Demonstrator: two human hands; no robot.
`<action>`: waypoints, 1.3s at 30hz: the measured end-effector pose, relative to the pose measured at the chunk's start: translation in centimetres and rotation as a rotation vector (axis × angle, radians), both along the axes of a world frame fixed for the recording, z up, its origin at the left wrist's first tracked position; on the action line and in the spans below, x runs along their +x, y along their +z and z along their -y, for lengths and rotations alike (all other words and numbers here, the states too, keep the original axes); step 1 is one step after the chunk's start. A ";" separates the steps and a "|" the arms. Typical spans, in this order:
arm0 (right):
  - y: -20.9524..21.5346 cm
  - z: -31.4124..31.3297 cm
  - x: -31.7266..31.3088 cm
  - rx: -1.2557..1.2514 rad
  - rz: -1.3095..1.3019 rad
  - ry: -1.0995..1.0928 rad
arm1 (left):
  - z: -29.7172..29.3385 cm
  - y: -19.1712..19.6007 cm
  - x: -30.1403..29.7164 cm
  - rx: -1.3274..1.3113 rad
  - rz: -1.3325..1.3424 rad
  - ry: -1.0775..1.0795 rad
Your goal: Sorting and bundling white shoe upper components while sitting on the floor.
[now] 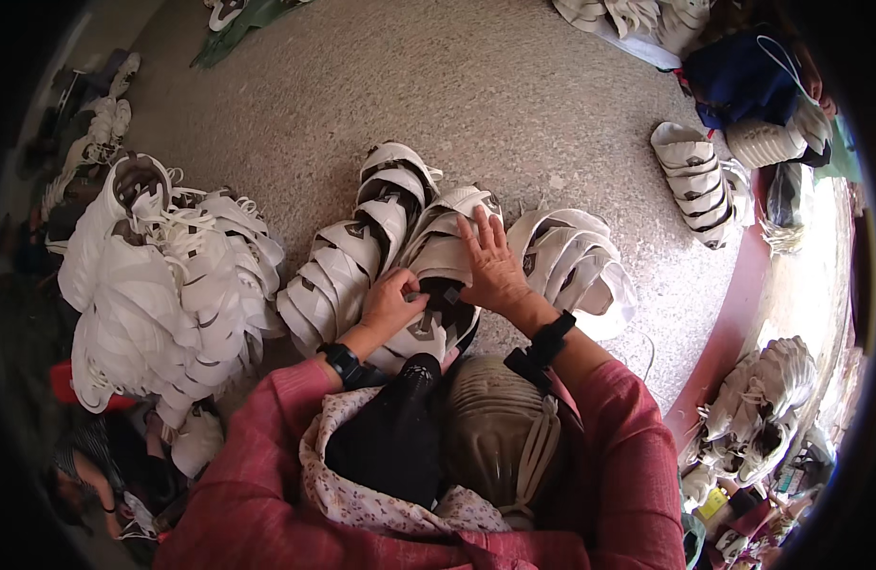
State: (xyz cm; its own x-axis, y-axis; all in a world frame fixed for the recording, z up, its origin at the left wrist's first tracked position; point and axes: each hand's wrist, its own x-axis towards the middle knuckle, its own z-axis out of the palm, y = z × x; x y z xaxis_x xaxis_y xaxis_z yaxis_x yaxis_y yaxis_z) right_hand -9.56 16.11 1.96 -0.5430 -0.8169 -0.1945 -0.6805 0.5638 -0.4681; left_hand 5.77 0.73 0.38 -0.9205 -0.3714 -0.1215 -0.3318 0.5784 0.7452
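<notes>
A nested row of white shoe uppers [438,237] with dark linings lies on the floor before me. My right hand [495,266] rests flat on it, fingers spread, holding nothing. At the dark opening of the nearest upper [424,332], my left hand [392,302] is closed, its fingertips pinching the edge; the exact grip is partly hidden. Just left of my hands, a second nested row of uppers [329,275] curves away. Another fanned bundle of uppers [576,266] sits to the right of my right hand.
A large heap of laced white uppers [181,285] stands at the left. Farther right are a short nested stack [695,185], a dark blue cloth [747,76] and a pile of uppers [761,408]. A person [101,465] is at the lower left. A ribbed translucent object [500,427] lies against me.
</notes>
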 end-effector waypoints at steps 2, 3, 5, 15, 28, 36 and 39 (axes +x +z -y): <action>-0.8 0.3 0.1 -0.041 -0.068 -0.026 | 0.9 0.2 1.2 0.217 0.102 -0.008; -0.8 0.7 0.3 -0.046 -0.071 -0.021 | 1.8 0.3 2.4 0.432 0.210 -0.017; -0.4 2.0 0.9 0.030 -0.027 -0.149 | 3.9 -1.1 5.9 0.409 0.181 -0.029; -2.4 3.2 -1.5 -0.073 -0.031 -0.287 | 5.3 1.7 9.8 0.501 0.224 0.198; -2.8 2.6 -2.5 0.052 -0.012 -0.253 | 5.1 2.0 8.6 0.053 0.260 0.117; -3.9 1.9 -1.0 -0.156 -0.020 -0.285 | 5.2 3.6 -5.6 -0.198 0.125 -0.349; -5.6 0.5 0.2 -0.329 0.001 -0.351 | 3.2 2.4 -8.6 -0.361 0.297 -0.433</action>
State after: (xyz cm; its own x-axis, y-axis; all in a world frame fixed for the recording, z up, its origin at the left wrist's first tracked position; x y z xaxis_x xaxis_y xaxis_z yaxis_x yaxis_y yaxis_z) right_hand -9.32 15.59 -3.64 -0.7969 -0.6025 0.0429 -0.4751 0.5813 -0.6606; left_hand -2.86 -2.43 2.82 -0.9428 -0.0385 -0.3312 -0.1741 0.9040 0.3905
